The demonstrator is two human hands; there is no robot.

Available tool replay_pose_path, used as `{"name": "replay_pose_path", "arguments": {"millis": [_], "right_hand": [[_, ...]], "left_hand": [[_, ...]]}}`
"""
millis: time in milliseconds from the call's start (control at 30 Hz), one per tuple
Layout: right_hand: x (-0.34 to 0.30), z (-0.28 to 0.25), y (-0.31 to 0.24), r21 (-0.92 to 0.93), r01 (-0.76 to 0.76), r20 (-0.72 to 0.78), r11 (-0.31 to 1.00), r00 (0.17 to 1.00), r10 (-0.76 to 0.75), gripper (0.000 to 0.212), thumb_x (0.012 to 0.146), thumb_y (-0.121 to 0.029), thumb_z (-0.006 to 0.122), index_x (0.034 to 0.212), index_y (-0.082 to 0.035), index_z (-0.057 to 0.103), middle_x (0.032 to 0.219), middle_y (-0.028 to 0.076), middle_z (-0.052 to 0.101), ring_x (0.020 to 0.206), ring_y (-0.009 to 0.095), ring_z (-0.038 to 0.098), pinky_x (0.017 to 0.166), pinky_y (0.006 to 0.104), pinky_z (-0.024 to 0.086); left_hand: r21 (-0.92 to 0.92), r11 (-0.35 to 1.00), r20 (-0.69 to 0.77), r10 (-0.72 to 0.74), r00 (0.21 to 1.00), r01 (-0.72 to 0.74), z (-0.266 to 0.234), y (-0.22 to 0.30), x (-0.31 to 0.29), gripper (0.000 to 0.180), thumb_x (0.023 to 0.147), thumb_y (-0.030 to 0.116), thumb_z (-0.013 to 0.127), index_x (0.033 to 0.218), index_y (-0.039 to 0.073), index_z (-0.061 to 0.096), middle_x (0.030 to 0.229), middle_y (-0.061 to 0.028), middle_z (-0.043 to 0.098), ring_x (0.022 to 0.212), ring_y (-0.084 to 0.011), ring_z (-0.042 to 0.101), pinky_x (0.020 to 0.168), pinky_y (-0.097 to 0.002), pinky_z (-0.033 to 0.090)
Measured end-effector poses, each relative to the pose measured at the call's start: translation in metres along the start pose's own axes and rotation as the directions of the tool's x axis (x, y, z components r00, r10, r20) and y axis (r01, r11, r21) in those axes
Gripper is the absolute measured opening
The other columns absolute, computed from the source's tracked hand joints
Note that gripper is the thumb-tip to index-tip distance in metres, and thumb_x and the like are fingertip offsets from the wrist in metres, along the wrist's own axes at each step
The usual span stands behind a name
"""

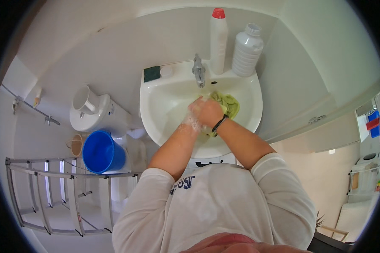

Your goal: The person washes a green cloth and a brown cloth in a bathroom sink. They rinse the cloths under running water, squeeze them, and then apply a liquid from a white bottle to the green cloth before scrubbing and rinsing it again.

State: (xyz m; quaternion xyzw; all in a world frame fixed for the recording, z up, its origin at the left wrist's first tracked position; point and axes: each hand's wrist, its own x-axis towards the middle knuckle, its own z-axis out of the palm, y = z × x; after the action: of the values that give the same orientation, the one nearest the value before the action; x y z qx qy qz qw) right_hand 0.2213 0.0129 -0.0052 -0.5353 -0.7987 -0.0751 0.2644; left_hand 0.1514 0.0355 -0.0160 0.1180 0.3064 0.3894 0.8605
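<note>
Over the white washbasin [156, 114], my two hands are pressed together. Soap foam covers my left hand [194, 108] and its wrist, and its fingers are mostly hidden. My right hand [211, 113], with a dark band at its wrist, is curled closed against the left one. A wet yellow-green cloth [231, 105] is bunched in the basin beside and below my right hand; whether its fingers grip part of the cloth is hidden. The chrome faucet [199, 72] stands just beyond my hands.
On the basin's back ledge are a dark green scouring pad [152, 74], a white bottle with red cap [218, 42] and a capless white bottle [247, 50]. At left are a white jug [85, 100], a blue bucket [100, 152] and a metal ladder [74, 202].
</note>
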Motion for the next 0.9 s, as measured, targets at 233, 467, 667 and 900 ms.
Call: {"name": "replay_pose_path", "arguments": {"millis": [233,467,667,900], "right_hand": [[0.004,-0.033,0.119,-0.032,-0.573,-0.042,0.819,0.820,0.571,0.029,0.073,-0.029,0.050,0.085,-0.004,0.055,0.092,0.017,0.048,0.089,0.029,0.045,0.074,0.0378,0.037],[-0.003,-0.044,0.064,-0.027,-0.341,0.596,0.940,0.749,0.289,0.047,0.066,-0.029,0.057,0.108,-0.010,0.045,0.107,0.014,0.045,0.102,0.028,0.040,0.084,0.0457,0.029],[-0.005,-0.027,0.049,-0.069,-0.448,0.533,0.891,0.739,0.413,0.036,0.067,-0.026,0.053,0.099,-0.010,0.050,0.092,0.013,0.053,0.090,0.027,0.048,0.080,0.0464,0.030],[0.004,-0.010,0.103,0.481,-0.507,0.188,0.715,0.856,0.481,0.018,0.073,-0.011,0.040,0.079,-0.002,0.055,0.082,0.013,0.054,0.077,0.029,0.051,0.066,0.0371,0.040]], "left_hand": [[-0.030,0.999,0.122,-0.013,0.992,0.017,-0.002,0.051,-0.031,0.044,0.083,0.037,0.035,0.107,0.001,0.042,0.107,-0.0126,0.047,0.097,-0.0260,0.046,0.084,-0.0363,0.036],[0.146,0.984,0.267,0.065,0.961,-0.107,-0.023,0.033,-0.012,0.060,0.080,0.045,0.037,0.120,0.003,0.024,0.122,-0.0136,0.030,0.110,-0.0257,0.031,0.092,-0.0366,0.025],[-0.050,0.978,0.225,0.207,0.952,-0.200,0.024,0.076,-0.051,0.064,0.078,0.049,0.034,0.118,0.000,0.024,0.121,-0.0151,0.030,0.112,-0.0279,0.029,0.093,-0.0390,0.023],[-0.153,0.941,-0.021,0.301,0.953,-0.300,-0.017,0.054,-0.025,0.062,0.079,0.049,0.031,0.118,0.001,0.026,0.120,-0.0140,0.033,0.112,-0.0262,0.031,0.091,-0.0431,0.025]]}}
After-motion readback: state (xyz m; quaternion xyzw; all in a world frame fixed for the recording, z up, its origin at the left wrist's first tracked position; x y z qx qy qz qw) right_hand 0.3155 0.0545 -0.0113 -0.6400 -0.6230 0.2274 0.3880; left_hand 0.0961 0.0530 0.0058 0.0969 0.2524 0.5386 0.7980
